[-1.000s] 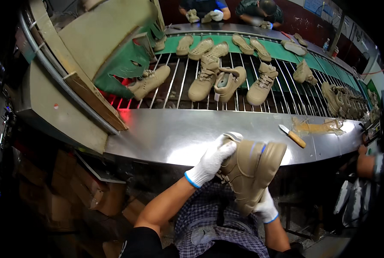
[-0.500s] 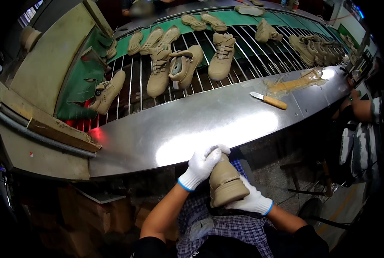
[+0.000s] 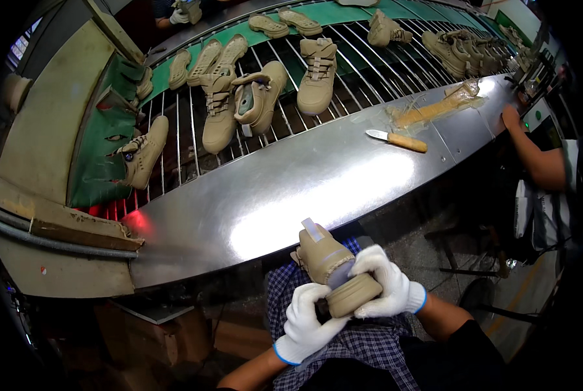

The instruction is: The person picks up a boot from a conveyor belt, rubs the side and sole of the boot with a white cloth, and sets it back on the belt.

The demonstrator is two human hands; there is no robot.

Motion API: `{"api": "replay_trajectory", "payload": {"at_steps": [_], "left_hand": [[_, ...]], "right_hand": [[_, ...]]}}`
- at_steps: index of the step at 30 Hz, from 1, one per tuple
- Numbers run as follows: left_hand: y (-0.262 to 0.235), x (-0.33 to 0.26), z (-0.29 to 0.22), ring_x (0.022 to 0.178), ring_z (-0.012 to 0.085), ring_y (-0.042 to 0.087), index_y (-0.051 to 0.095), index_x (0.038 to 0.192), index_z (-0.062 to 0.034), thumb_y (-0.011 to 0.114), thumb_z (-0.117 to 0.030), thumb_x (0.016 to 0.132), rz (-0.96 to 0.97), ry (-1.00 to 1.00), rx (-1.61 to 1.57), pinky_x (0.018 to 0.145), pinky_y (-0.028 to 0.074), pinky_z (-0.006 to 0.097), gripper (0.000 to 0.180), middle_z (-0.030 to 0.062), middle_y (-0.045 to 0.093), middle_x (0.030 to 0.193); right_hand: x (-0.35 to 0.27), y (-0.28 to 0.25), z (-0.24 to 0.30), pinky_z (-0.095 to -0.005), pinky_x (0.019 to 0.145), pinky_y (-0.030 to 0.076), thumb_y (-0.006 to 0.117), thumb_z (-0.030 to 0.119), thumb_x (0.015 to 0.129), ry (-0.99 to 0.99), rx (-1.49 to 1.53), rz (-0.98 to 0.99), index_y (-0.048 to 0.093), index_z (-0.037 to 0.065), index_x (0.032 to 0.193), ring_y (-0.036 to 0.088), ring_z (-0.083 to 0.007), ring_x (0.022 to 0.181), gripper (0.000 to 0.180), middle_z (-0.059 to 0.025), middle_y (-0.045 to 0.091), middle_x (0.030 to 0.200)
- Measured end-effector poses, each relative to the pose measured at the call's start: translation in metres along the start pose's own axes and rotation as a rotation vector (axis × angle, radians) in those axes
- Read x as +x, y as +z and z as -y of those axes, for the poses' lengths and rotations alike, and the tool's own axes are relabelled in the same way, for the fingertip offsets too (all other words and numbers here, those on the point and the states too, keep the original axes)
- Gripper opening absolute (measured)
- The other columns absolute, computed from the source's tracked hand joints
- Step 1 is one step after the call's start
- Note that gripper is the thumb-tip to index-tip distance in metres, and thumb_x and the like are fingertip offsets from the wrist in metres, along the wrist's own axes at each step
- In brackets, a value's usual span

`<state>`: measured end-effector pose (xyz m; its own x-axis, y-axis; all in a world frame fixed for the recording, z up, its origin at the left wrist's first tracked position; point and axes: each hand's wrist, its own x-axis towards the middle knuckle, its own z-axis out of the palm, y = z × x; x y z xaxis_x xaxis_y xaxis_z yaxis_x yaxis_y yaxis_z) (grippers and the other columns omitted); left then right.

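I'm holding the tan boot (image 3: 330, 268) over my lap, below the steel bench (image 3: 317, 176); both gloved hands' fingers (image 3: 376, 260) are gripping its heel end. The left hand (image 3: 308, 320) is hiding the boot's underside.

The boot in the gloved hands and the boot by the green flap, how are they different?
The held boot is gripped over the lap by the left hand and right hand; the belt boot lies alone on the rollers. The held boot stands on end, the belt boot lies on its side. Both are tan.

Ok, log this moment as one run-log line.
left hand: gripping tan boot | right hand: gripping it too | location: lap, below steel table
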<state>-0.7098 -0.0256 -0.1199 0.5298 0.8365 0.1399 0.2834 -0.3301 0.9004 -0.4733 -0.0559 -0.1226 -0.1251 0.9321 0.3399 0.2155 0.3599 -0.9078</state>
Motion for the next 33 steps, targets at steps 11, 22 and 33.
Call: {"api": "replay_trajectory", "payload": {"at_steps": [11,22,33], "left_hand": [[0.001,0.011,0.002,0.089,0.0256,0.061,0.055,0.107,-0.0046,0.101,-0.018,0.062,-0.027,0.000,-0.066,0.077,0.053,0.038,0.066,0.0127,0.060,0.102],[-0.013,0.030,0.021,0.082,0.0180,0.055,0.054,0.101,-0.0092,0.103,-0.023,0.065,0.067,0.001,-0.147,0.070,0.047,0.032,0.062,0.0037,0.059,0.096],[-0.017,0.039,0.016,0.074,0.0145,0.056,0.054,0.102,-0.0073,0.104,-0.034,0.066,0.114,-0.030,-0.064,0.061,0.048,0.029,0.066,0.0051,0.059,0.091]], "right_hand": [[0.002,-0.006,-0.015,-0.0387,0.085,0.051,0.104,0.037,0.066,0.099,0.079,0.086,0.057,0.006,0.122,0.058,-0.0247,0.103,0.079,-0.0104,0.060,0.113],[0.030,-0.009,-0.036,-0.0340,0.079,0.050,0.103,0.039,0.066,0.191,0.303,0.150,0.058,0.010,0.121,0.054,-0.0211,0.095,0.077,-0.0080,0.056,0.109],[0.032,-0.020,-0.053,-0.0373,0.084,0.053,0.103,0.052,0.062,0.392,0.221,0.348,0.051,0.007,0.134,0.055,-0.0248,0.097,0.100,-0.0095,0.053,0.113]]}}
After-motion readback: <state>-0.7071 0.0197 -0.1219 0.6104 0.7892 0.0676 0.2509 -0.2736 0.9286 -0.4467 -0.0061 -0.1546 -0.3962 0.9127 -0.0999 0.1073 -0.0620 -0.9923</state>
